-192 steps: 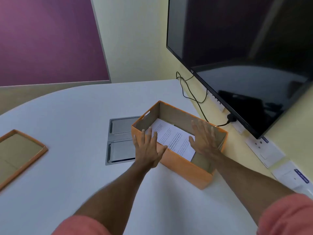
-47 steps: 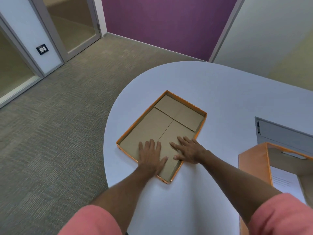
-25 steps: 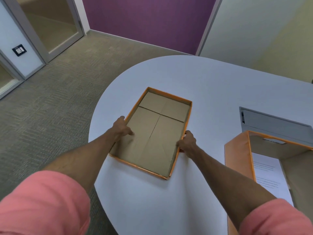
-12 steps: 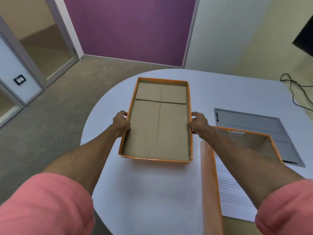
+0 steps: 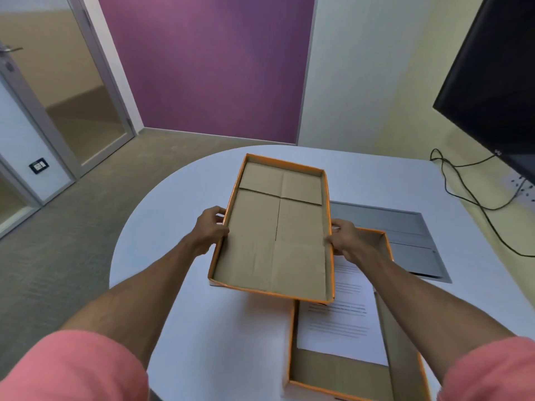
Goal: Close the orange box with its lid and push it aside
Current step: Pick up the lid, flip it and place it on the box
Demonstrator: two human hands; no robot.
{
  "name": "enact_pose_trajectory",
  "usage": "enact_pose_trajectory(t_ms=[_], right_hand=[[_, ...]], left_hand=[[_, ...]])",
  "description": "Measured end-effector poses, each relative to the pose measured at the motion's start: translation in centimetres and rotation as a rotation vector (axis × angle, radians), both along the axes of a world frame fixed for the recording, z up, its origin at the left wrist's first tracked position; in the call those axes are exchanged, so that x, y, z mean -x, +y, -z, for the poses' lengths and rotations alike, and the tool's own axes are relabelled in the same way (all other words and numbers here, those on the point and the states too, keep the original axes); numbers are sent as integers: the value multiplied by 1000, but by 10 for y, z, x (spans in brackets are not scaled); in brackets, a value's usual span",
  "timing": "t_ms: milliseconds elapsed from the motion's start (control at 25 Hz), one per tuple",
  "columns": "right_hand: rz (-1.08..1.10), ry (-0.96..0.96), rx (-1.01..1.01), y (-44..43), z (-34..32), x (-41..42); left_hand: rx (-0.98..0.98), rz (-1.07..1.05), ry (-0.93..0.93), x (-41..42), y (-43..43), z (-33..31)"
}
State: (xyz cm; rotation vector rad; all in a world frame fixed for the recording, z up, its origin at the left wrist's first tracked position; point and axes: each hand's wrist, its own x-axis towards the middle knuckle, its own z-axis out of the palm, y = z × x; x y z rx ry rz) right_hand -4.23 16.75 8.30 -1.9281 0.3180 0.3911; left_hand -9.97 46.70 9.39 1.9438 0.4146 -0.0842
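The orange lid point(image 5: 275, 235) is up off the white table, its brown cardboard inside facing me. My left hand point(image 5: 210, 227) grips its left rim and my right hand point(image 5: 344, 237) grips its right rim. The lid's right part overlaps the far left corner of the open orange box point(image 5: 388, 302), which stands at the lower right. A printed white sheet point(image 5: 341, 322) lies inside the box. My right forearm crosses over the box's opening.
A grey metal floor-box cover point(image 5: 405, 235) is set into the white table point(image 5: 231, 342) beyond the box. A black cable point(image 5: 474, 195) trails across the table's right side under a wall-mounted black screen point(image 5: 498, 79). The rounded table edge drops to carpet on the left.
Both hands took the lid by its sides, raised it off the table and carried it right, until it overlaps the open box. The view swung right with it.
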Motion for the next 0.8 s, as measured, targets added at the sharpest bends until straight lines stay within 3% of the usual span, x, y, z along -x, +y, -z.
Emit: enact_pose_trajectory(t_ms=[200,400,600,680,800], right_hand=[[-21,42,-4,-43,8,26],[21,130,-41,-52,8,27],[-29,-182,116,-29,-54,12],[-17,-319,23,-15,-93,6],[-33,-303,-229,6,-150,-3]], left_hand=[[-113,-80,-204,21,-54,-30],[-43,-231,-233,16,-94,-68],[-4,-262,-350,4,-138,-110],[-14,-218,-386,0,-156,-121],[-103,-125,-432,-1,-187,-132]])
